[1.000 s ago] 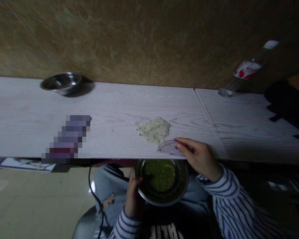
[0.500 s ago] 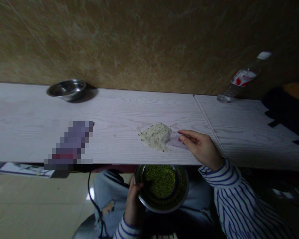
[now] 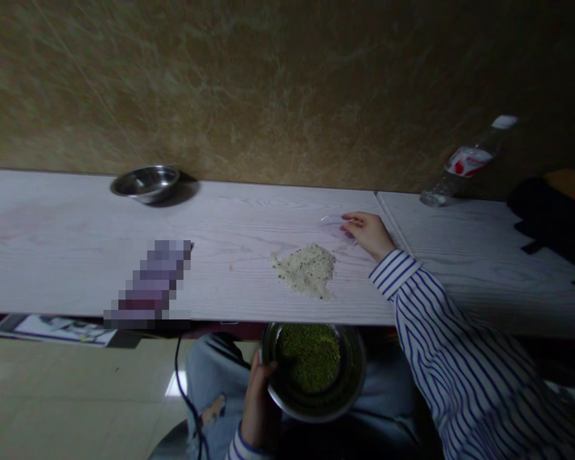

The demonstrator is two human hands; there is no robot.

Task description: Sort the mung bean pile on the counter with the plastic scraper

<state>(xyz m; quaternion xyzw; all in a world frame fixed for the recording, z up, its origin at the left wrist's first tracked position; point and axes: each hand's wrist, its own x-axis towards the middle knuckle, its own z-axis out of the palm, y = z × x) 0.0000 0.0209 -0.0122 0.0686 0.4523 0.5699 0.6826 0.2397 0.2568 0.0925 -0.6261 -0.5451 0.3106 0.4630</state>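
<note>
Steel bean bowl [image 3: 352, 367], far rim hidden, clear plastic piece [image 3: 331, 223] faint

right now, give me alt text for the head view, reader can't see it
A person's right hand holds a clear plastic piece beyond a heap of pale grains on a white table, while the left hand holds a metal bowl of green grains at the table's near edge. Another bowl and a bottle are near the wall.

Left hand [image 3: 259, 397] gripping; right [image 3: 370, 234] pinching (outstretched)
</note>
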